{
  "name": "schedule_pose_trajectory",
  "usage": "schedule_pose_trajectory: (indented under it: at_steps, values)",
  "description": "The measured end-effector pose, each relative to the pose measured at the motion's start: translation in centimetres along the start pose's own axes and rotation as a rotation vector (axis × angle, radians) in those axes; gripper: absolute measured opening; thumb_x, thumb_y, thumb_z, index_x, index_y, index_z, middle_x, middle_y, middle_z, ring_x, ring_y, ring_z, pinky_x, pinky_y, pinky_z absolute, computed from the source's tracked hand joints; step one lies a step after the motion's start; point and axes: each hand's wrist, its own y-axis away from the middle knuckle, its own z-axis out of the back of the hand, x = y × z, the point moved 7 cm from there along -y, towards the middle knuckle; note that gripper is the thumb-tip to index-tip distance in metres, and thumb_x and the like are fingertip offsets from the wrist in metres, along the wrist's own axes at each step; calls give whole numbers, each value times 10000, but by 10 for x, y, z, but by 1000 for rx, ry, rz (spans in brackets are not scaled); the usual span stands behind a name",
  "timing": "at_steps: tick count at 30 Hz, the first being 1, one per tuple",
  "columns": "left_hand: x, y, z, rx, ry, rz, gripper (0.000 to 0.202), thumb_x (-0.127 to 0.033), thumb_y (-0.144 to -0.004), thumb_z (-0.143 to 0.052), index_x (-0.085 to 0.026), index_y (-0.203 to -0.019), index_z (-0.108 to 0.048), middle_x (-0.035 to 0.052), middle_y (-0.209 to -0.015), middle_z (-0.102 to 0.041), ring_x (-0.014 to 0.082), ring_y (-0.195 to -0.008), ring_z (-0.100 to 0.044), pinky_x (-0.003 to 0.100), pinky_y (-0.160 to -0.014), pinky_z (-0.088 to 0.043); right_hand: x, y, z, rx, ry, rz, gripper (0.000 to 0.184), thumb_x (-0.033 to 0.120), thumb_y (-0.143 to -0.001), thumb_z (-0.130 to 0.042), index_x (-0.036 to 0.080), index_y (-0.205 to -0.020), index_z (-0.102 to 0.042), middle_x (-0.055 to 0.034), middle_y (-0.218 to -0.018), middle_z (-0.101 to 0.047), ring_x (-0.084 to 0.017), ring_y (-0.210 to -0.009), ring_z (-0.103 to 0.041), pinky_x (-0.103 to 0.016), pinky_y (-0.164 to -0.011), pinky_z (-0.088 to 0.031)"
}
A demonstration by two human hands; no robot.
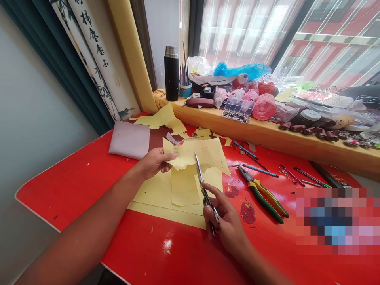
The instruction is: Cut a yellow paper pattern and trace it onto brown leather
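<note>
My left hand (154,161) pinches the left edge of a pale yellow paper sheet (204,155) and holds it up above the red table (77,178). In my right hand (227,221) is a pair of metal scissors (203,186), fingers through the handles. The blades point away from me and reach into the sheet's lower edge. More yellow sheets (166,192) lie flat on the table under the held one.
Green and yellow pliers (264,194) lie right of the sheets, with pens and small metal bits beyond. A grey folder (129,139) and yellow scraps sit at the back left. The yellow ledge (267,132) carries a black flask (171,73), pen cup, bead box and pink spools.
</note>
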Motion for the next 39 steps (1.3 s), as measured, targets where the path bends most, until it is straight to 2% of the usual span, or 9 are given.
schedule_pose_trajectory:
  at_steps: [12,39]
  values:
    - [0,1,-1,5,-13,22,319,-366,-729,-934,-126,-827,-749,56,-721,-708,76,-473,-527,196,-409,-386,-1,-1,0,-16,-11,-11,699,634,-908,-774,234,-1457,-609,105,-656,-436,-94,-409,-454,-232,-392,-492]
    - [0,1,-5,71,-29,25,320,-369,-743,-929,-112,-793,-744,56,-709,-699,60,-451,-494,185,-398,-362,-1,-2,1,-21,-11,-3,667,613,-912,-777,239,-1443,-624,100,-655,-455,-87,-416,-461,-211,-386,-481]
